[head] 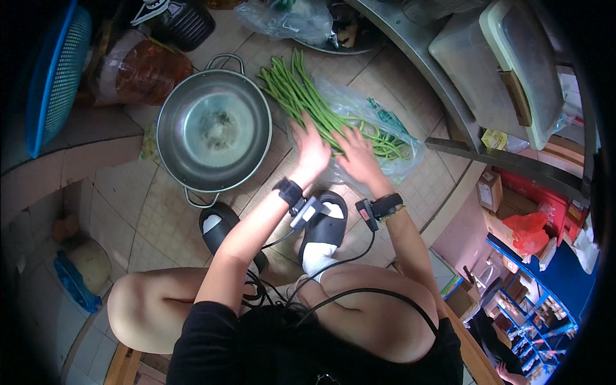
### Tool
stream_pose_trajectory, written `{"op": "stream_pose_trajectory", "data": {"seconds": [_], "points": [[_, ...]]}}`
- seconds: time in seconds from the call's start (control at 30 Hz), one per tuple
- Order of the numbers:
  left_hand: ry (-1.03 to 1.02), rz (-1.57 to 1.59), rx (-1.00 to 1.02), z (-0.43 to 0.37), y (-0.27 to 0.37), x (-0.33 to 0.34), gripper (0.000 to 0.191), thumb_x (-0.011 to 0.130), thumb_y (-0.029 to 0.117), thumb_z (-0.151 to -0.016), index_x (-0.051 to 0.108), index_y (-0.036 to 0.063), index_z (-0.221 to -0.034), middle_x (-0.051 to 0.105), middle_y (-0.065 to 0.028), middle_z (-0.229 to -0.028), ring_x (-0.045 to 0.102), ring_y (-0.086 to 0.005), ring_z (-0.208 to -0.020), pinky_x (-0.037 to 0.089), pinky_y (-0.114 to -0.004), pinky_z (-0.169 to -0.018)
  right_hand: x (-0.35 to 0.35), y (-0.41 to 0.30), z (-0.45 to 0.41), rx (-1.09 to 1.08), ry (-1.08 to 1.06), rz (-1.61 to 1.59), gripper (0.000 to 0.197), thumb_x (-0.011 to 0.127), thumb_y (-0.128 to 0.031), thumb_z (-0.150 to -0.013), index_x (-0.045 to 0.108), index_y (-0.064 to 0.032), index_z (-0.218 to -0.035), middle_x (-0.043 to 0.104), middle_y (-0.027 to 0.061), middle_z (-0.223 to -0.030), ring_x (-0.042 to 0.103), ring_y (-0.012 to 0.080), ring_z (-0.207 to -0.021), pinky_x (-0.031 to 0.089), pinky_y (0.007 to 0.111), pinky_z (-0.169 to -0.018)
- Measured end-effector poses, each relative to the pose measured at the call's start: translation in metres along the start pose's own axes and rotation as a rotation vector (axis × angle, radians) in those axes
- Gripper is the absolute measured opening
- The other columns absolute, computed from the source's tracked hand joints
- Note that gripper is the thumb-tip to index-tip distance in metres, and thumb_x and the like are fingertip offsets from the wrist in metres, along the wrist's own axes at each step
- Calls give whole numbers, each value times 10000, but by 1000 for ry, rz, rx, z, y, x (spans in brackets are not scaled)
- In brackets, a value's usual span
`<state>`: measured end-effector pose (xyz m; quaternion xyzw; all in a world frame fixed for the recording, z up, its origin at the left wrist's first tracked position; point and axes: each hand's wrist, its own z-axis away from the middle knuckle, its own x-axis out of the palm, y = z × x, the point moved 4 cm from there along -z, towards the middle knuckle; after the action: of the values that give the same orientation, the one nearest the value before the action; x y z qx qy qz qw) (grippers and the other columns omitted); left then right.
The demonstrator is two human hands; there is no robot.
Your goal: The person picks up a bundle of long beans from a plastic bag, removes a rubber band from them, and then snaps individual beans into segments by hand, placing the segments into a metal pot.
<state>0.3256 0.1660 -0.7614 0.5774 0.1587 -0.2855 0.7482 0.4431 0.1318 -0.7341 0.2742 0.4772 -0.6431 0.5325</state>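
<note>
A bundle of long green beans (308, 96) lies slantwise on the tiled floor, its lower right part on a clear plastic bag (406, 166) with green print. My left hand (310, 149) is over the bundle's near left side, its fingers slightly spread and blurred. Just to the right, my right hand (358, 156) rests over the beans with fingers apart; whether its fingertips press on them is hard to tell. Left of the beans stands a wide two-handled metal pot (168, 130), with a dark patch at the middle of its bottom.
A blue plastic colander (60, 82) leans at the far left, near a reddish plastic-wrapped bundle (144, 70) and a dark ribbed container (180, 24). A metal rack (433, 82) holds a lidded plastic bin (467, 67). Black slippers (325, 231) on my feet are close below the hands.
</note>
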Motion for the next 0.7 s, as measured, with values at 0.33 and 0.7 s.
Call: {"op": "stream_pose_trajectory", "data": {"seconds": [0.33, 0.7], "points": [[-385, -471, 52, 28, -2, -6, 837, 614, 183, -664, 101, 44, -1310, 50, -188, -1362, 85, -345, -1256, 192, -539, -960, 7, 32, 10, 204, 90, 40, 485, 453, -166, -792, 322, -235, -1254, 334, 13, -1297, 291, 258, -1197, 171, 562, -945], [-462, 514, 104, -1, 36, -72, 314, 512, 155, -764, 533, 2, -1037, 572, -96, -965, 509, -158, -913, 367, -269, -836, -14, 5, 1, 33, 281, -372, 256, 482, -48, -697, 531, -39, -949, 516, 114, -1008, 455, 301, -994, 276, 472, -919]]}}
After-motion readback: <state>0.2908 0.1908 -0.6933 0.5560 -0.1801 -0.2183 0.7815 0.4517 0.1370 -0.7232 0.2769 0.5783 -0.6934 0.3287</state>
